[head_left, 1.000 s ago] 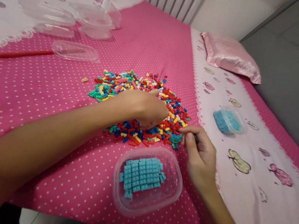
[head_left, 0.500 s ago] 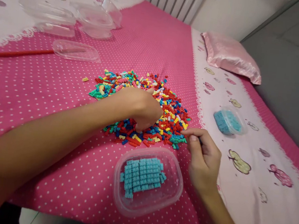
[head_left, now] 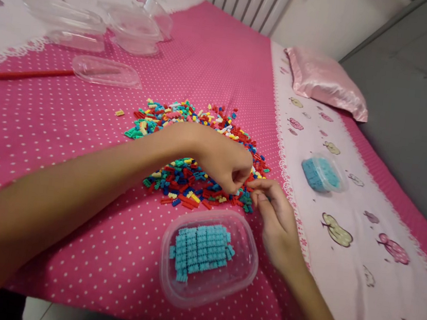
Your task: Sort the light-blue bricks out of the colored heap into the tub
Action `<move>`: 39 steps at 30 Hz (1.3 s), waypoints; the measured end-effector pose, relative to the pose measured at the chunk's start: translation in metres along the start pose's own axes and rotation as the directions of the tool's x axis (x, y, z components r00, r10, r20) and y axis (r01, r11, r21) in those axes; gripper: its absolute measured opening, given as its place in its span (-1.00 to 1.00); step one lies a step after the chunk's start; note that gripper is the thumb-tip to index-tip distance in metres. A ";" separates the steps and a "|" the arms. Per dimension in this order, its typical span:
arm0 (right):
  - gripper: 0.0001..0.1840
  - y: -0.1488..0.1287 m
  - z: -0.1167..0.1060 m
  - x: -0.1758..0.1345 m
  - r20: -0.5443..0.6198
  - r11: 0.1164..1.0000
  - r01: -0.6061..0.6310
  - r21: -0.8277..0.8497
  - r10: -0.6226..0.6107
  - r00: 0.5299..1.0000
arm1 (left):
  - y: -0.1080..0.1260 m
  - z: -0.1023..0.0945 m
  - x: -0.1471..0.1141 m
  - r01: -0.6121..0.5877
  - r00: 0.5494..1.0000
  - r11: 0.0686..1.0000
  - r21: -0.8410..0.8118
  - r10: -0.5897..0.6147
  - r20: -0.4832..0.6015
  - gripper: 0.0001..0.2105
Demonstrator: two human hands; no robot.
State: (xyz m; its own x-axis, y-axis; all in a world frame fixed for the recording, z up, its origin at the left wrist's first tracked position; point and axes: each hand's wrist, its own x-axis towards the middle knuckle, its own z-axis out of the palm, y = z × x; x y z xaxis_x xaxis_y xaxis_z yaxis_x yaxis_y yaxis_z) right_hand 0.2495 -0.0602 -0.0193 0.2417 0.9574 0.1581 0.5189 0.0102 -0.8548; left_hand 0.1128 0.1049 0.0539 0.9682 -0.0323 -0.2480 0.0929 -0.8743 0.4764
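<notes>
Coloured bricks (head_left: 191,184) lie in a loose pile beneath and around the left hand (head_left: 224,161), its fingertips drawn narrow just beside those of the right hand (head_left: 278,222), which is curled narrow at the pile's edge. Whether either grips a brick cannot be told. Nearer the person than both hands, a clear tub (head_left: 201,304) holds pale-blue bricks (head_left: 202,249); right of the right hand sits a filled box (head_left: 320,174).
</notes>
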 end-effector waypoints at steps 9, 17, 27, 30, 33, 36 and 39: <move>-0.74 -0.013 -0.002 -0.003 -0.012 0.974 0.027 -0.226 -0.031 0.999 | 0.009 0.004 0.003 -0.032 0.993 0.998 0.051 0.037 -0.115 -0.89; -0.76 -0.017 -0.006 -0.005 -0.033 0.917 0.092 -0.388 -0.113 0.993 | 0.009 0.006 0.005 -0.058 0.992 0.994 0.094 0.068 -0.106 -0.87; -0.79 -0.017 -0.010 -0.004 0.046 0.963 0.020 -0.268 -0.008 0.999 | 0.014 0.010 0.004 -0.096 0.985 0.980 0.174 0.118 -0.124 -0.84; -0.81 -0.023 -0.020 -0.004 0.079 0.972 -0.007 -0.234 0.026 0.997 | 0.019 0.001 -0.002 -0.077 0.989 0.984 0.161 0.095 -0.110 -0.82; -0.84 -0.041 -0.033 -0.010 0.134 0.952 0.021 -0.304 0.021 0.991 | 0.020 -0.012 -0.013 0.051 0.992 0.986 0.158 -0.032 -0.122 -0.81; -0.92 -0.066 -0.039 -0.022 0.266 0.883 0.150 -0.445 -0.029 0.963 | 0.021 -0.015 -0.018 0.162 0.987 0.974 0.158 -0.161 -0.018 -0.72; -0.94 -0.082 -0.037 -0.034 0.488 0.806 0.282 -0.521 0.011 0.873 | 0.025 -0.005 -0.011 0.099 0.986 0.984 0.149 -0.117 0.115 -0.65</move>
State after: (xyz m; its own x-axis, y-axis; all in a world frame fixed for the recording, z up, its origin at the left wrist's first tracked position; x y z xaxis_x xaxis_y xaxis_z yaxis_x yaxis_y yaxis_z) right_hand 0.2289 -0.1045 0.0635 -0.1842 0.9764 -0.1125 0.9132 0.1277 -0.3871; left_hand 0.1060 0.0864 0.0727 0.9176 0.0150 -0.3973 0.1529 -0.9357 0.3179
